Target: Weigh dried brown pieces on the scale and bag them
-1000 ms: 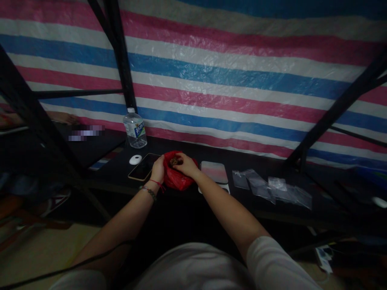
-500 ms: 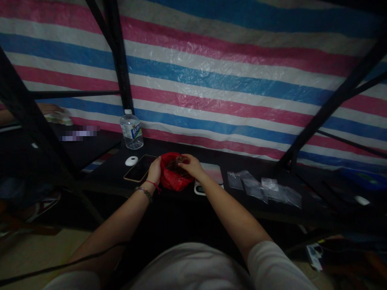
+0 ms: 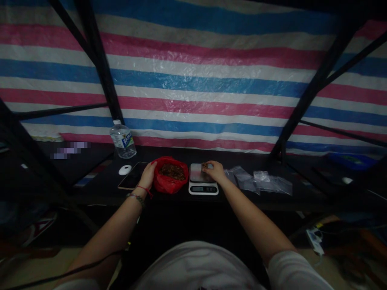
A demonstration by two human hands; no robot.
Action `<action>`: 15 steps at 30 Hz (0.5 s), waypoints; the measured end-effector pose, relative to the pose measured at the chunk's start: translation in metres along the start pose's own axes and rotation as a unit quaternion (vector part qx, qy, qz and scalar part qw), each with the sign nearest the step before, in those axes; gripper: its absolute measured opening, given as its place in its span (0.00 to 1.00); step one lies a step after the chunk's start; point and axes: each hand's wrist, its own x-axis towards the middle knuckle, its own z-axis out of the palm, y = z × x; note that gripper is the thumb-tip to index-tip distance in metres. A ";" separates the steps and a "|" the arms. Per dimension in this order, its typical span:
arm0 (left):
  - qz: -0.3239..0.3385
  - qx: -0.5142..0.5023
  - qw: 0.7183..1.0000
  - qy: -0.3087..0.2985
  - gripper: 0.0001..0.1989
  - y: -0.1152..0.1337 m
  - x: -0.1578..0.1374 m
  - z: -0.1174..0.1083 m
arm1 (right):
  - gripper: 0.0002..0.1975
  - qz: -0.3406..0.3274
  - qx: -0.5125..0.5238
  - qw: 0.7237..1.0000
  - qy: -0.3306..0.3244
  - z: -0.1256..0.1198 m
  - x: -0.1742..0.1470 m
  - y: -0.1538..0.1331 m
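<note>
Clear plastic comes first as I look on from far off: the bottle (image 3: 123, 141) stands at the back of the black table (image 3: 149, 153). In front of it lie a white puck (image 3: 125, 169) and a phone (image 3: 133, 176), and the phone is right by the left hand (image 3: 147, 176). That hand grips the side of the red bag (image 3: 168, 187), up near its rim. I see the bag sitting open, with lots of brown bits (image 3: 172, 172) inside. Just right of it is the scale (image 3: 196, 173). Over its plate is the right hand (image 3: 215, 171), pinching a small brown clump (image 3: 204, 165) in its fingertips. I can't tell if the clump touches the plate, and I can't read the screen (image 3: 198, 189). What has just changed is this — the right hand was at the bag, and now it is at the scale. I think that means the work has gone from bag to scale, with the clump not let go yet. Last come clear baggies (image 3: 260, 182), spread out — the nearest is by the right wrist.
</note>
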 end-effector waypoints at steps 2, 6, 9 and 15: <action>-0.005 0.007 1.000 0.007 0.22 0.001 0.000 -0.002 | 0.18 0.015 -0.018 1.000 0.000 -0.001 -0.004 0.004; 0.008 0.035 0.999 0.022 0.20 0.007 -0.004 -0.002 | 0.29 0.010 -0.025 0.998 0.056 -0.010 -0.015 -0.014; 0.012 0.051 0.998 0.021 0.20 0.013 -0.008 0.000 | 0.20 -0.058 0.046 0.997 0.030 -0.020 -0.038 -0.058; 0.008 0.086 0.996 0.033 0.20 0.011 -0.005 -0.004 | 0.34 -0.317 0.154 0.799 -0.488 0.009 -0.116 -0.171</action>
